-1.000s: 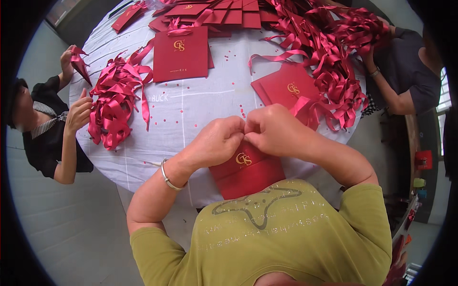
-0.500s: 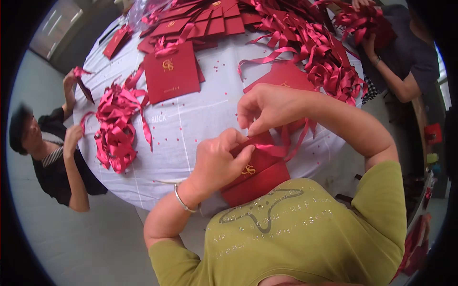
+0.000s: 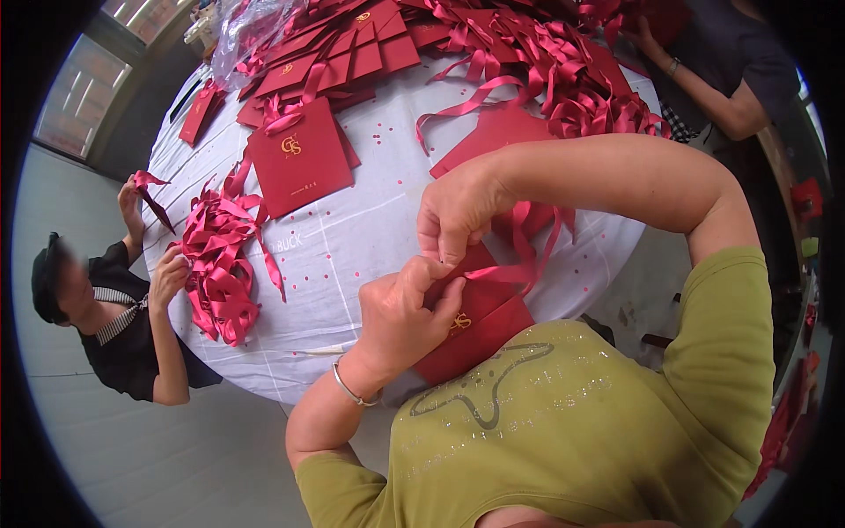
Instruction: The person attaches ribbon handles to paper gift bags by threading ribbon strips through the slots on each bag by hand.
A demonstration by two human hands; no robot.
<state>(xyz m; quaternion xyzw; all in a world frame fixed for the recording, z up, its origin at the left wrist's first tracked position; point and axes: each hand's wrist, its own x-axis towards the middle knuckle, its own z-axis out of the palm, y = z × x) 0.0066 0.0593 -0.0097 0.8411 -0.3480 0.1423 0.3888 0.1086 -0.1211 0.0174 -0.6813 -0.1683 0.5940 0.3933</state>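
Note:
A red paper gift bag [image 3: 482, 333] with a gold emblem lies at the table's near edge, against my body. My left hand [image 3: 400, 310] is closed at the bag's upper edge, thumb and forefinger pinched on it. Just above, my right hand [image 3: 462, 209] points down in a pinch, its fingertips meeting those of my left. What sits between the right fingertips is too small and hidden to name. From beside the pinch a pink-red satin ribbon [image 3: 503, 274] loops off to the right over the bag.
A round table with a white cloth [image 3: 339, 238] holds a heap of red bags [image 3: 352, 55], a bag standing apart [image 3: 302, 163], loose ribbons [image 3: 220, 264] and small red dots. One co-worker [image 3: 110, 308] handles a ribboned piece at left; another person [image 3: 735, 70] stands at far right.
My right hand has come down and left, so its fingertips now meet the left hand's. The left co-worker's lower hand has moved onto the ribbon pile. The whole view has shifted slightly.

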